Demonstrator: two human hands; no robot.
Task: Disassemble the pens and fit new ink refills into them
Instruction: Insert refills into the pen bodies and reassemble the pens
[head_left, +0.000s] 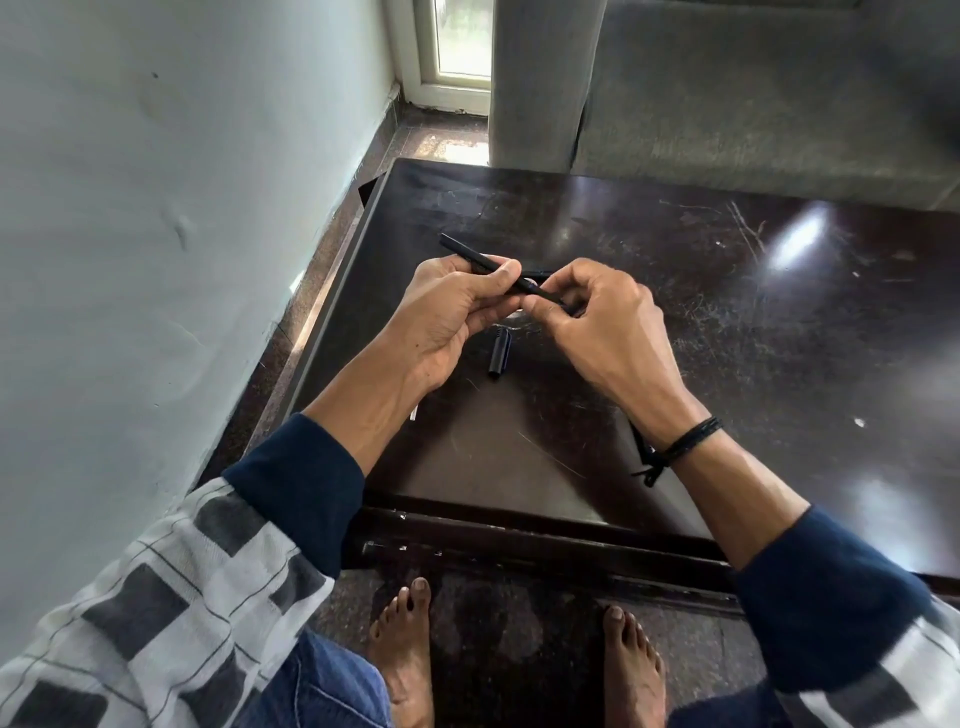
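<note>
Person is sitting at a dark, scratched table (675, 312), both hands raised just above its middle. Left hand (457, 312) is holding a black pen barrel (491, 266) at centre frame; the grip is closed around it, thumb pressing on top and fingers curling underneath. The barrel is running diagonally, its free end pointing to the upper left of the frame, its other end reaching down and right into the right hand (592, 317).

Right hand is pinching the lower right end of the pen between thumb and fingertips, the grip closed tight on the narrow tip section. Whether that section is separating from the barrel cannot be told; the fingers are covering the joint. Another short dark part is showing just behind the two hands, mostly hidden; cannot tell what it is.

A black pen cap (500, 353) with a clip is lying on the table directly below the hands, near centre frame, apart from both hands and pointing roughly up and down in the frame.

Right wrist is wearing a black cord bracelet (685, 441). Both forearms are showing dark blue sleeves (301, 493) under a grey-and-white checked layer. Bare feet (405, 649) are resting on the floor at the bottom of the frame, under the near edge of the table. A pale wall (156, 208) is filling the left side; a grey sofa (753, 93) is standing beyond the table at upper right.
</note>
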